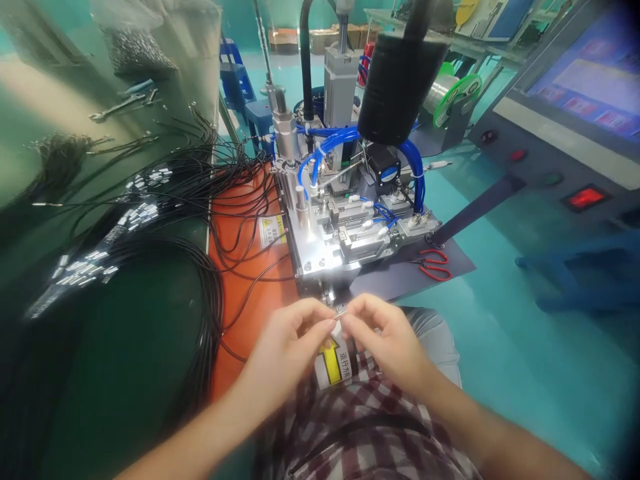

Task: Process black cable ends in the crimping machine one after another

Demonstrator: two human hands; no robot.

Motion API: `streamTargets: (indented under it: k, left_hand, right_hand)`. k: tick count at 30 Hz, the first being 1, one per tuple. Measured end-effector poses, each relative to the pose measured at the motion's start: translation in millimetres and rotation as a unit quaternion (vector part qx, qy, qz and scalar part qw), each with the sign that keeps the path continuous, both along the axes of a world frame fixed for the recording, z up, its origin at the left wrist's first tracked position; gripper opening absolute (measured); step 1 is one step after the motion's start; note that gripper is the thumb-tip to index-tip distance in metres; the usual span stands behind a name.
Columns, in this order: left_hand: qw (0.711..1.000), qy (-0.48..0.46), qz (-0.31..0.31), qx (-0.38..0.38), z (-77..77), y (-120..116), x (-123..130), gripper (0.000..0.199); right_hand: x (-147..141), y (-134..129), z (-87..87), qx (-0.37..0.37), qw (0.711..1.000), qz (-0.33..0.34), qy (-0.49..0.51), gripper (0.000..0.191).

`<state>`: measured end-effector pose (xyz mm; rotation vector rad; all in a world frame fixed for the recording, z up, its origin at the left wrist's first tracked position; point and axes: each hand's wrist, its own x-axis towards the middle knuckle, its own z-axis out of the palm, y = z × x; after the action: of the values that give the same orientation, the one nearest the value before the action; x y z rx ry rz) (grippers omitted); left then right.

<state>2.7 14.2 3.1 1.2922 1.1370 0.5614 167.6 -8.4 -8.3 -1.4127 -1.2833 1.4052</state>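
Observation:
My left hand [300,333] and my right hand [381,333] meet in front of my lap, thumb and fingertips pinched together on each. Between the fingertips shows a small, thin, pale piece [341,315], too tiny to name. Just beyond them stands a bench machine [320,257] with a shiny metal plate, small cylinders and blue air tubes. Below my fingers is a white label [333,367] with a yellow arrow. Black cables [200,267] with silvery ends lie to the left, some running over the orange surface [265,287] beside the machine.
Red-handled pliers [435,265] lie right of the machine. A black nozzle [400,87] hangs above it. On the right is a control panel [560,147] with a screen and lit red switch; a blue stool [585,267] stands below. A wire spool [455,97] sits behind.

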Motion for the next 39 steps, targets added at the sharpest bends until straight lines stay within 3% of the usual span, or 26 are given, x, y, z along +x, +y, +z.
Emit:
streamTargets:
  k: [4,12,18,22,39]
  left_hand:
    - [0.989,-0.089,0.034,-0.113,-5.4,-1,-3,0.018]
    - [0.974,-0.144,0.085,-0.153,-1.0,0,0,0.017]
    - [0.968,-0.152,0.073,-0.185,-1.7,1,0,0.017]
    - [0.969,-0.145,0.060,-0.192,-2.9,1,0,0.018]
    - [0.980,-0.109,0.056,-0.156,-2.5,-2,0,0.024]
  right_hand:
    - [-2,2,-2.6,0.020,0.999,-0.002,-0.029,0.015]
    - [-14,0,-1.3,0.027,0.998,-0.026,-0.041,0.019]
    - [-2,4,3.2,0.031,0.995,0.027,-0.093,0.009]
    - [6,11,5.8,0.036,0.995,-0.010,-0.090,0.007]
    - [-4,12,4.5,-0.015,0.999,-0.023,-0.029,0.007]
